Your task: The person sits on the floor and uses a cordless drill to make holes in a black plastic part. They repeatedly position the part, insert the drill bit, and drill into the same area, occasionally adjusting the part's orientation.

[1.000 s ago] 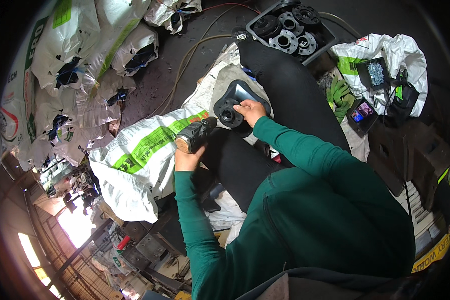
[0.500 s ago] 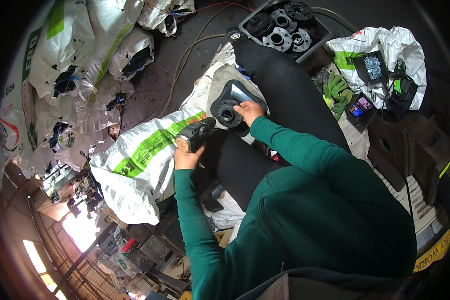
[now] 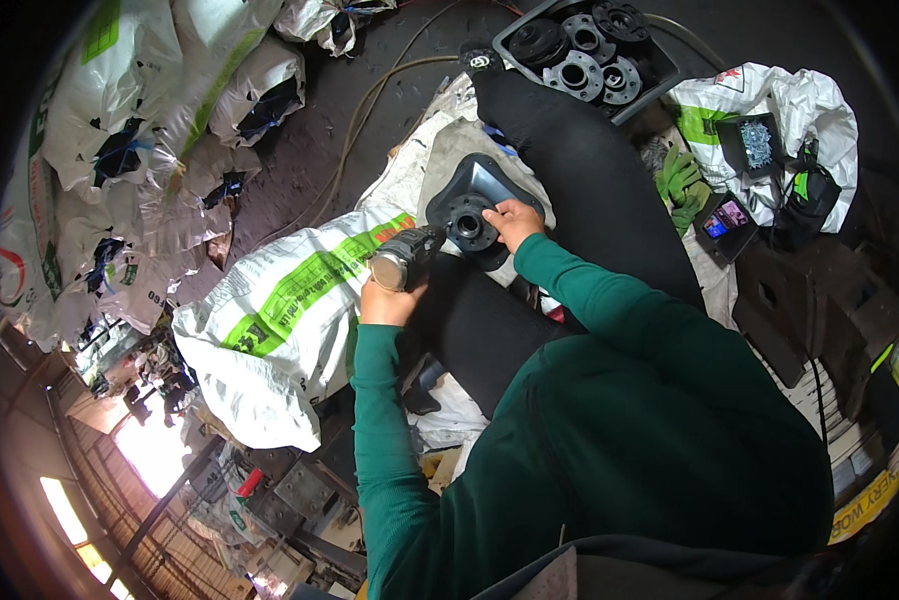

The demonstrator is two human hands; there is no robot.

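Observation:
My left hand [image 3: 390, 303] is wrapped round a cordless drill [image 3: 398, 262], and its chuck end points right at the near left side of a round black flange [image 3: 461, 240]. Whether the bit touches the flange cannot be made out. Several small holes ring the flange's wide central bore. It sits on a larger black moulded base [image 3: 482, 182] with rounded corners, which rests on pale sacking between my legs. The fingers of my right hand [image 3: 517, 222] pinch the flange's right edge; a small screw there, if any, is hidden.
A grey crate [image 3: 660, 82] of similar black flanges stands at the far right. Nearer are a box of small screws [image 3: 756, 142], green gloves [image 3: 682, 188] and a lit phone [image 3: 727, 218]. White sacks [image 3: 120, 90] crowd the left, and a hose [image 3: 348, 150] crosses the floor.
The drill has come rightward and its tip is now closer to the flange. My right hand stays at the flange's edge. The whole view has shifted slightly.

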